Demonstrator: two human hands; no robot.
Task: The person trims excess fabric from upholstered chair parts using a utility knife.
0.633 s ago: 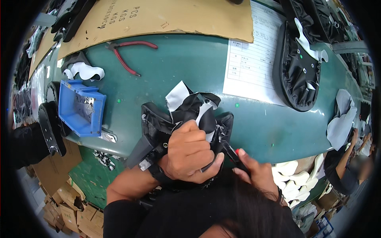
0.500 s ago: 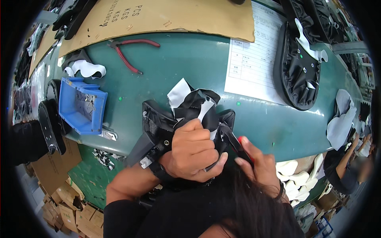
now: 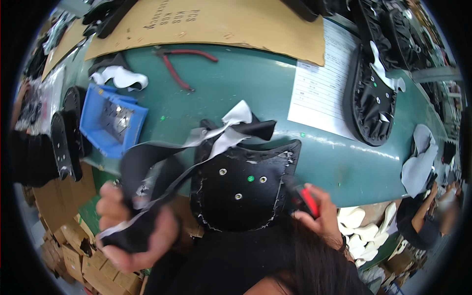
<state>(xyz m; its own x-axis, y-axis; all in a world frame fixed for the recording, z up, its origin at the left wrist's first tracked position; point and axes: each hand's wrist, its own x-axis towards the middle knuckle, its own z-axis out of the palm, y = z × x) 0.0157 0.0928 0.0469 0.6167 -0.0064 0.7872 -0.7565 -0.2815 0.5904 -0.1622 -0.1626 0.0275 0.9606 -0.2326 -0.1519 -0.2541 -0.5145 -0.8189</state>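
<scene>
In front of me stands a black padded panel (image 3: pixel 235 199) with brass-ringed holes, a green dot and a ragged trimmed edge round its back. Bunched in my left hand (image 3: pixel 135 226), to the panel's left, is a long strip of black cover material (image 3: pixel 142 164) with a white underside. The strip's far end (image 3: pixel 241 128) lies over the panel's upper edge; whether it is still joined there I cannot tell. My right hand (image 3: pixel 319 211) grips a red-and-black handled tool (image 3: pixel 309 200) beside the panel's right edge; its tip is blurred.
On the green table lie red-handled pliers (image 3: pixel 179 69), a blue bin (image 3: pixel 113 123) of small metal parts, a cardboard sheet (image 3: pixel 206 24), a printed paper (image 3: pixel 317 93) and another black padded panel (image 3: pixel 371 98). Grey scraps (image 3: pixel 419 157) lie right. A co-worker's arm (image 3: pixel 423 211) shows at far right.
My left hand has swung left and down, drawing the bunched material out into a long strip and uncovering the panel's back. The right hand with its tool stays near the panel's right side.
</scene>
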